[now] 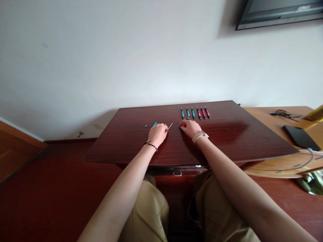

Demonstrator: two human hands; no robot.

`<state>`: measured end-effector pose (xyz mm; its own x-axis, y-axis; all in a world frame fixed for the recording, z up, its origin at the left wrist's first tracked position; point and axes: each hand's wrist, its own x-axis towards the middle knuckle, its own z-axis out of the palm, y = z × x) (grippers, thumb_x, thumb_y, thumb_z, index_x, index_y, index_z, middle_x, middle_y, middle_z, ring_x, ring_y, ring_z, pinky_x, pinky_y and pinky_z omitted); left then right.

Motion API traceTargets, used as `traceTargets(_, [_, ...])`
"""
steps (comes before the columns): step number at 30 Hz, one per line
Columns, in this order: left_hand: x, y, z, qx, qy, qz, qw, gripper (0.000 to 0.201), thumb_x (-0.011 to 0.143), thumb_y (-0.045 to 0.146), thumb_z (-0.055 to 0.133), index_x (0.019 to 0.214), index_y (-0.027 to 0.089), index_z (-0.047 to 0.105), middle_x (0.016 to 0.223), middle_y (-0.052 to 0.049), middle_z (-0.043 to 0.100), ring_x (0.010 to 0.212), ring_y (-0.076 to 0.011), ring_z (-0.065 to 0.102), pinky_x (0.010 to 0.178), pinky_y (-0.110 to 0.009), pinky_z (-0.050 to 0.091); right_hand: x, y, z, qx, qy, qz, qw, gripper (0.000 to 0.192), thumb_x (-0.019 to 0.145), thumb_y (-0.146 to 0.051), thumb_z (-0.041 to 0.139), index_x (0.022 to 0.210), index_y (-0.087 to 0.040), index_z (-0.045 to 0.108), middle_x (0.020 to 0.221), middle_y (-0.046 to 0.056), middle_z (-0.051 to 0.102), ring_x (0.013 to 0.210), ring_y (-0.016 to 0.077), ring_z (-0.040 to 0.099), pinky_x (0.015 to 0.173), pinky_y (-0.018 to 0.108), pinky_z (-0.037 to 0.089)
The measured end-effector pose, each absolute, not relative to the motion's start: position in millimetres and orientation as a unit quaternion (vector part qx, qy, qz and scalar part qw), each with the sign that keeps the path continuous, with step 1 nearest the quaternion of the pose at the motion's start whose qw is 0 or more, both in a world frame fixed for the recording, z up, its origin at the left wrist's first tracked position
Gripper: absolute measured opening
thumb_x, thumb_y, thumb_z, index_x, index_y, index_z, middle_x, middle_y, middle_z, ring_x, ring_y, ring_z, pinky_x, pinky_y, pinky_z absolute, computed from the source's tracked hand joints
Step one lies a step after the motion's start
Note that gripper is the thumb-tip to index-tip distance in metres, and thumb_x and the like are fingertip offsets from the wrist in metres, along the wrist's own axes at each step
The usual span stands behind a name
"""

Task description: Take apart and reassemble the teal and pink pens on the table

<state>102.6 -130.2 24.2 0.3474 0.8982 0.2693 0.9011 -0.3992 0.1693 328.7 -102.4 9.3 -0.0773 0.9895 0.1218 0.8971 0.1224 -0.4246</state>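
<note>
My left hand [159, 132] is closed on the dark tabletop, and a thin pale pen refill [171, 125] sticks out from its fingertips to the upper right. A teal pen barrel [154, 124] shows just past its knuckles, partly hidden by the hand. To the left lies a tiny light-coloured piece [146, 126]. My right hand [190, 127] has its fingers curled together over the table; what they hold, if anything, is hidden. Beyond it lies a row of three teal pens [188, 113] and three red pens [203, 113]. A small dark part [188, 117] is by the middle teal pen.
The dark wooden table [141, 148] stands against a white wall, with a drawer handle [177, 173] at its front. On the right, a lighter wooden cabinet [262, 116] bears a black phone [301, 137] and a coiled cable [284, 114]. A screen [280, 15] hangs above.
</note>
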Motion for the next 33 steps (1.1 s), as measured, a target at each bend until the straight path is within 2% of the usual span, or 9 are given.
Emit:
traceTargets(7, [100.5, -130.9, 22.5, -0.795, -0.579, -0.18, 0.005, 0.014, 0.096, 0.014, 0.063, 0.094, 0.026, 0.07, 0.096, -0.005, 0.078, 0.086, -0.0242, 0.07, 0.079, -0.033, 0.053, 328.3, -102.7, 10.9, -0.656, -0.719, 0.124, 0.191, 0.02, 0.095, -0.034, 0.065, 0.106, -0.03, 0.081, 0.105, 0.005, 0.082, 0.099, 0.0258, 0.075, 0.087, 0.033, 0.055])
traceTargets(14, [95.0, -128.4, 22.5, -0.795, -0.581, -0.172, -0.002, 0.019, 0.096, 0.01, 0.058, 0.101, 0.026, 0.067, 0.097, -0.005, 0.078, 0.086, -0.026, 0.071, 0.077, -0.034, 0.05, 329.7, -101.7, 10.3, -0.644, -0.734, 0.121, 0.181, 0.017, 0.098, -0.035, 0.066, 0.106, -0.028, 0.079, 0.106, 0.006, 0.081, 0.1, 0.0254, 0.073, 0.086, 0.032, 0.053])
traceTargets(22, [89.4, -125.4, 22.5, -0.826, -0.538, -0.167, -0.02, 0.02, 0.098, 0.011, 0.058, 0.106, 0.026, 0.068, 0.095, -0.005, 0.077, 0.088, -0.0237, 0.071, 0.083, -0.032, 0.052, 331.4, -101.6, 9.0, -0.628, -0.746, 0.121, 0.183, 0.015, 0.1, -0.031, 0.065, 0.107, -0.028, 0.078, 0.107, 0.005, 0.08, 0.098, 0.0245, 0.072, 0.083, 0.031, 0.051])
traceTargets(33, [93.7, -127.1, 24.1, -0.838, -0.522, -0.158, -0.018, 0.018, 0.099, 0.01, 0.057, 0.103, 0.025, 0.067, 0.098, -0.006, 0.077, 0.091, -0.0247, 0.071, 0.084, -0.033, 0.052, 332.7, -99.1, 6.2, -0.599, -0.767, 0.124, 0.193, 0.016, 0.1, -0.03, 0.065, 0.107, -0.028, 0.079, 0.108, 0.004, 0.081, 0.098, 0.0233, 0.072, 0.082, 0.03, 0.049])
